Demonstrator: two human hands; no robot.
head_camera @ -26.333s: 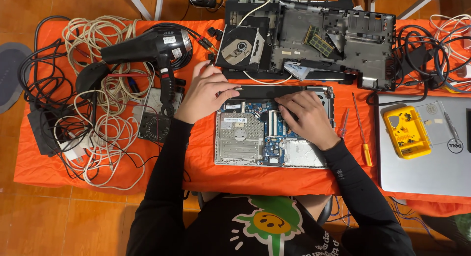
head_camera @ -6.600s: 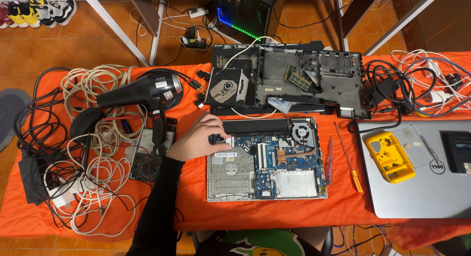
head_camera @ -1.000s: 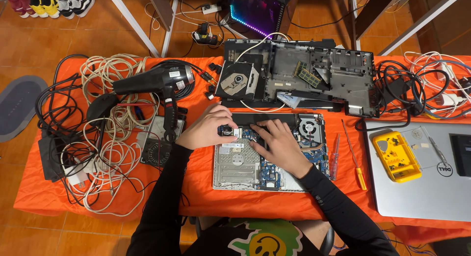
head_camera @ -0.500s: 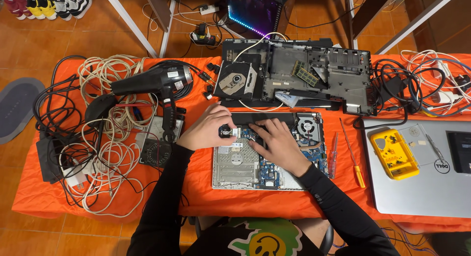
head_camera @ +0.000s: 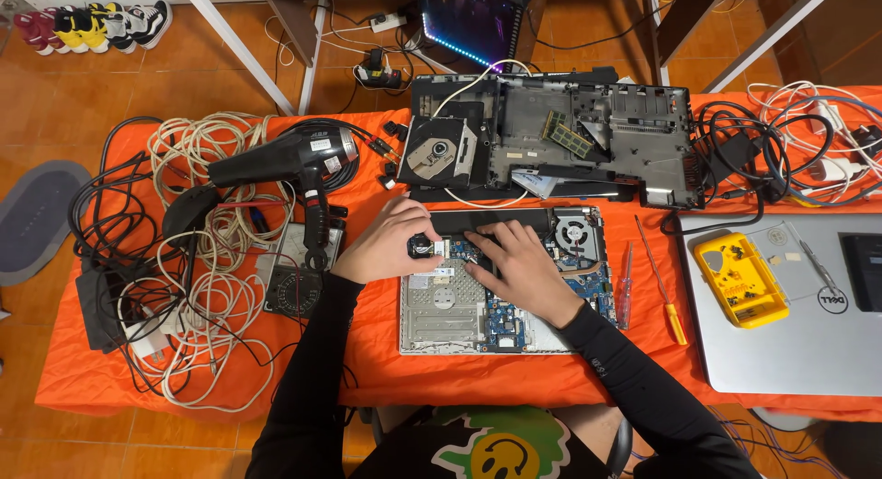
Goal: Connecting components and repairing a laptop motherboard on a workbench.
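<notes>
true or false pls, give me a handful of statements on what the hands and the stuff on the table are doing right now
1. The left hand pinches a small round part. True.
2. The right hand holds the screwdriver. False: it rests on the open laptop; the screwdriver lies apart on the cloth.
3. The hair dryer lies left of the open laptop. True.
4. The yellow tray sits on the floor. False: it sits on the closed silver laptop.

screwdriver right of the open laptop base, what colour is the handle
Orange handle, on the screwdriver with a thin metal shaft, lying on the orange tablecloth. The head view shows it.
</notes>
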